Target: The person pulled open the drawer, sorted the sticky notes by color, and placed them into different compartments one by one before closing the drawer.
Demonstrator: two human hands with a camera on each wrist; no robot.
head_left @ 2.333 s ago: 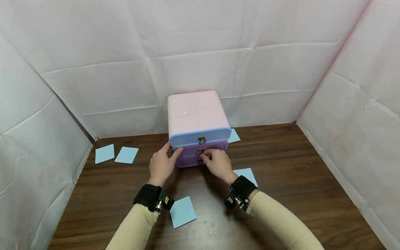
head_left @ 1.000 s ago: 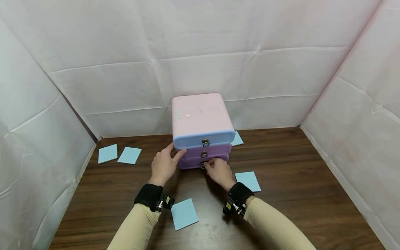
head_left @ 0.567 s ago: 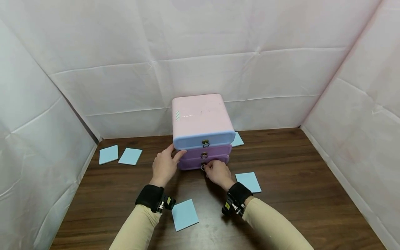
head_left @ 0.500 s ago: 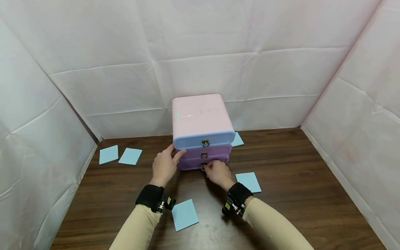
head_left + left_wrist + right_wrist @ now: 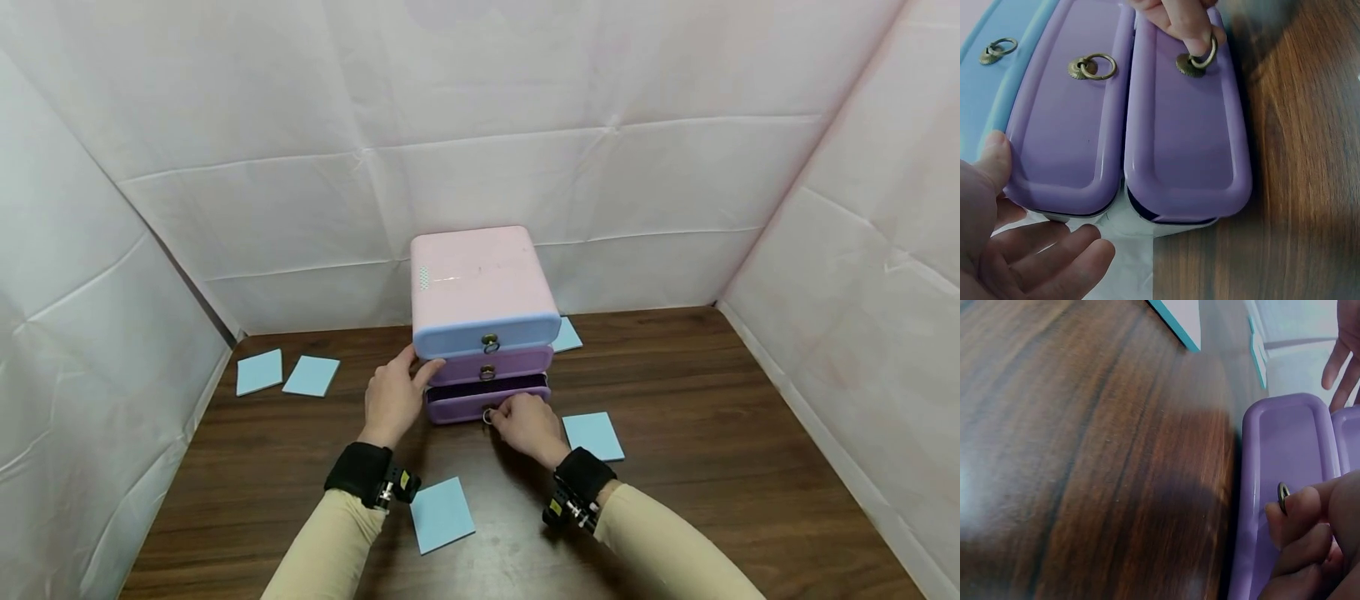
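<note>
Far left on the brown wooden table (image 5: 675, 467), two pale blue square sheets (image 5: 283, 372) lie side by side near the white fabric wall; no writing shows on them. Next, the left hand (image 5: 392, 398) rests against the left front corner of the small drawer cabinet (image 5: 480, 283), fingers straight and relaxed, thumb up beside the blue top drawer (image 5: 457, 340). A third blue sheet (image 5: 441, 514) lies on the table near that wrist. The cabinet stands at the back centre, pink on top, with a small patch of pale green dots near its left edge that may be a label, too small to read. Under the blue drawer sits a shut purple middle drawer (image 5: 1066, 112), and the purple bottom drawer (image 5: 457, 407) stands slightly pulled out, a dark gap above it. The right hand (image 5: 528, 427) pinches that drawer's brass ring pull (image 5: 1200, 57) between curled fingertips. Right of it lies another blue sheet (image 5: 593, 435), and one more (image 5: 566, 334) peeks from behind the cabinet.
</note>
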